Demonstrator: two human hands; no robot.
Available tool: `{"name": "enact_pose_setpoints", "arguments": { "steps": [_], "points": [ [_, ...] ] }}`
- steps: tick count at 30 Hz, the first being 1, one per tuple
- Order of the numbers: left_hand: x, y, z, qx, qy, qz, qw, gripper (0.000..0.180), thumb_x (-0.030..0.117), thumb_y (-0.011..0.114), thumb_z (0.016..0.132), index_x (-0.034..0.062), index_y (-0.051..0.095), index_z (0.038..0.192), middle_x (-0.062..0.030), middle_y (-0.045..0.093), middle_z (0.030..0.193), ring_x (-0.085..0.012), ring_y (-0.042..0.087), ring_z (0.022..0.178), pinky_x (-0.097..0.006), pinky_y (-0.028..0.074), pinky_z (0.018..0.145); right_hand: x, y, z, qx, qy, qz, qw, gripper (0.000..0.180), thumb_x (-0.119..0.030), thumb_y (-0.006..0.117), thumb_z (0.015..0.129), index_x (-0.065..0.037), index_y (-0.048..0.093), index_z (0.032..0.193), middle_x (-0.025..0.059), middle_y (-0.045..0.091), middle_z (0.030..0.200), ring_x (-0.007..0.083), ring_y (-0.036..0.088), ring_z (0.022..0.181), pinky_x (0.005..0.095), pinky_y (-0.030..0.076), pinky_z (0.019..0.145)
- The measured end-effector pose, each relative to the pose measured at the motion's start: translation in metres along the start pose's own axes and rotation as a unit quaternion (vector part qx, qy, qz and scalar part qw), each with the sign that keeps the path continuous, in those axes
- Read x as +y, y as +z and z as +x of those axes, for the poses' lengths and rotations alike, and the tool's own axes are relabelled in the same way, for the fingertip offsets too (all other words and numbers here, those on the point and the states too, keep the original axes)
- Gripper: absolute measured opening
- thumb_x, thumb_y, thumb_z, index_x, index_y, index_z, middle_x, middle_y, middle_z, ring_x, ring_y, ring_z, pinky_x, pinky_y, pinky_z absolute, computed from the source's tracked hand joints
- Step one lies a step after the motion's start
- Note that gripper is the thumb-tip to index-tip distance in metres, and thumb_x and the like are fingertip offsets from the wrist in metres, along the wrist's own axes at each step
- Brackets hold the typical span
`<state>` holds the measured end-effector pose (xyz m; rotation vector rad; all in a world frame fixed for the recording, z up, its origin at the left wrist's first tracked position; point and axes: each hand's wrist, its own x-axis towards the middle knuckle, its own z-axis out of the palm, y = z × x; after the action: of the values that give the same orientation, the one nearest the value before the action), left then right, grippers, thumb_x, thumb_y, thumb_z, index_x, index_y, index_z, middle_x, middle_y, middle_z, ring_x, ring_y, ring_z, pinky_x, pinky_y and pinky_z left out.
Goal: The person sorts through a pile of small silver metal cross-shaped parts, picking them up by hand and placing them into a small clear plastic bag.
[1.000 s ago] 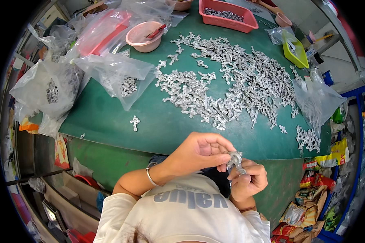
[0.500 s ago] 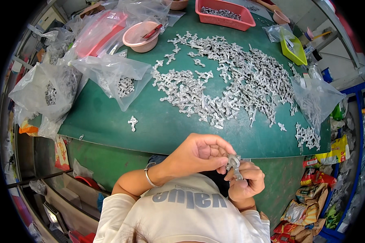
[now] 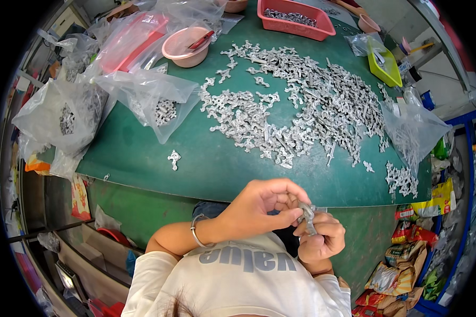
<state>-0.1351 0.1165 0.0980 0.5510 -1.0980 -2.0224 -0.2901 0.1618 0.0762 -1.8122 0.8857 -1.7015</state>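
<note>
A green table (image 3: 143,153) filled most of my view, a broad heap of silver parts (image 3: 328,111) spread across it. At the left, a bulky clear bag (image 3: 37,116) held a cluster of similar parts; beside it, a 2nd clear bag (image 3: 137,87) held more. A 3rd clear bag (image 3: 420,129) lay at the right edge, parts showing through. The red tray (image 3: 296,30) at the far side contained small metal pieces, the pink bowl (image 3: 180,59) a red-handled tool (image 3: 202,40); the lime bin's (image 3: 386,78) contents I couldn't make out. Near the table's front edge, the left hand (image 3: 267,206) pinched the upper end of 1 metal fitting (image 3: 307,214), while the right hand (image 3: 322,238) gripped its lower end.
</note>
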Motion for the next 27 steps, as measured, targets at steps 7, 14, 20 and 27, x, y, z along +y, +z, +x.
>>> {"name": "enact_pose_setpoints", "arguments": {
  "steps": [7,14,20,27],
  "points": [
    [0.004,0.000,0.004,-0.004,-0.040,-0.046,0.998,0.020,-0.002,0.052,0.085,-0.0064,0.056,0.103,-0.0100,0.062,0.087,-0.0122,0.059,0.074,-0.024,0.049,0.068,-0.013,0.002,-0.004,0.120,0.206,0.170,0.956,0.036,-0.034,0.047,0.091,-0.004,0.036,0.076,0.0091,0.049,0.059,0.0132,0.047,0.045,0.0244,0.036,0.041],
    [0.007,-0.001,0.010,-0.025,-0.104,-0.089,0.990,0.021,0.007,0.054,0.086,-0.0050,0.057,0.102,-0.0092,0.062,0.086,-0.0103,0.057,0.068,-0.023,0.047,0.062,-0.019,0.003,0.002,0.091,0.240,0.188,0.948,0.040,-0.039,0.048,0.090,-0.007,0.033,0.072,0.0069,0.045,0.050,0.0121,0.041,0.040,0.0244,0.034,0.041],
    [0.003,0.002,0.012,-0.039,-0.156,-0.188,0.969,0.021,0.011,0.054,0.087,-0.0047,0.057,0.101,-0.0074,0.060,0.084,-0.0088,0.053,0.064,-0.022,0.043,0.057,-0.019,-0.008,0.001,0.013,0.211,0.241,0.947,0.030,-0.029,0.051,0.090,-0.004,0.039,0.077,0.0122,0.054,0.060,0.0198,0.055,0.056,0.0309,0.045,0.051],
    [-0.002,0.000,0.014,-0.065,-0.193,-0.247,0.947,0.021,0.011,0.053,0.087,-0.0040,0.056,0.100,-0.0063,0.059,0.082,-0.0086,0.051,0.061,-0.020,0.041,0.055,-0.026,-0.013,0.001,-0.005,0.245,0.221,0.944,0.035,-0.035,0.056,0.086,-0.004,0.041,0.076,0.0125,0.056,0.057,0.0247,0.062,0.065,0.0326,0.048,0.053]
  ]
}}
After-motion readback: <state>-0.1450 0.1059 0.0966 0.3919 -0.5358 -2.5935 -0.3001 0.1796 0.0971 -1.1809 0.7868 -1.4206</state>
